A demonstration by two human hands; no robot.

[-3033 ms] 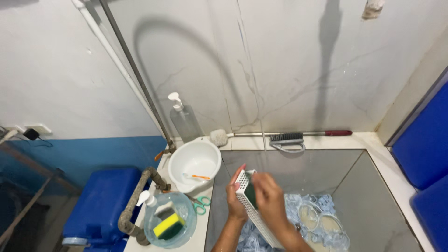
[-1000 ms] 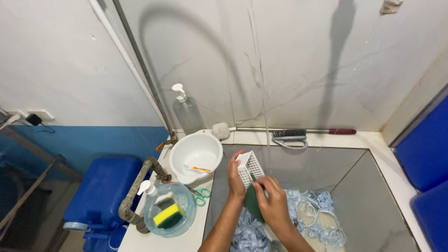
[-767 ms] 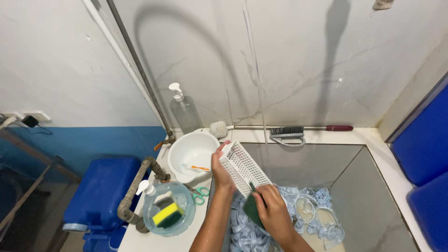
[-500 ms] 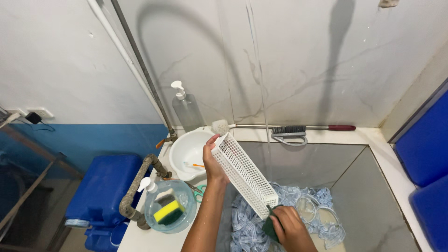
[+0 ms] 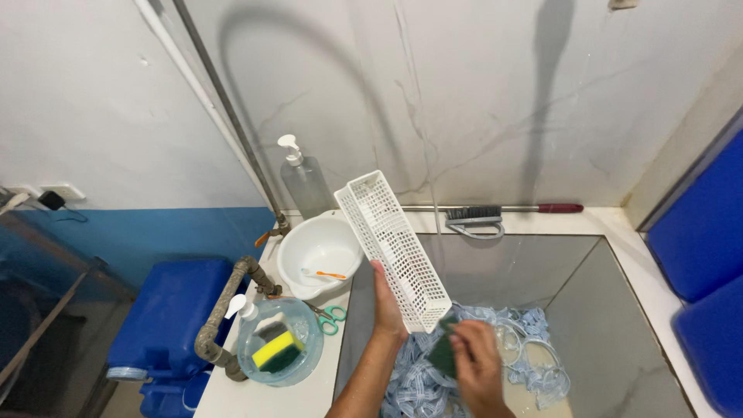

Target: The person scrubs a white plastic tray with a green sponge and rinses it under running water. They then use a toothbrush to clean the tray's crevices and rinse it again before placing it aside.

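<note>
at the far left, below the counter edge: a blue jerrycan (image 5: 166, 313) on the floor, with a rusty bent pipe (image 5: 224, 310) rising beside it. on the front left corner of the white counter (image 5: 271, 395): a clear blue bowl (image 5: 280, 340) holding a yellow-and-green sponge (image 5: 272, 351), a small white pump top just at its left rim. behind it, nearer the wall: a white basin (image 5: 319, 249) with an orange-tipped toothbrush (image 5: 325, 274) inside, and green-handled scissors (image 5: 333, 315) lying between bowl and basin, close to the sink edge. at the back left corner, against the wall: a clear pump bottle (image 5: 304, 182).

over the left part of the sink (image 5: 611, 310): left hand (image 5: 386, 300) clenched around the lower side of a long white perforated tray (image 5: 395, 248), held tilted, its far end raised toward the wall, its near end low over the sink. just right of that near end: right hand (image 5: 476, 364) pinching a dark green scouring pad (image 5: 443, 352), pad touching or almost touching the tray's lower corner; could not tell which.

in the sink bottom, under both hands: a heap of pale blue strips and clear round lids (image 5: 526, 356).

on the back ledge, to the right: a long brush (image 5: 495, 215) with a dark red handle, lying along the wall. at the far right edge: blue containers (image 5: 704, 255).
</note>
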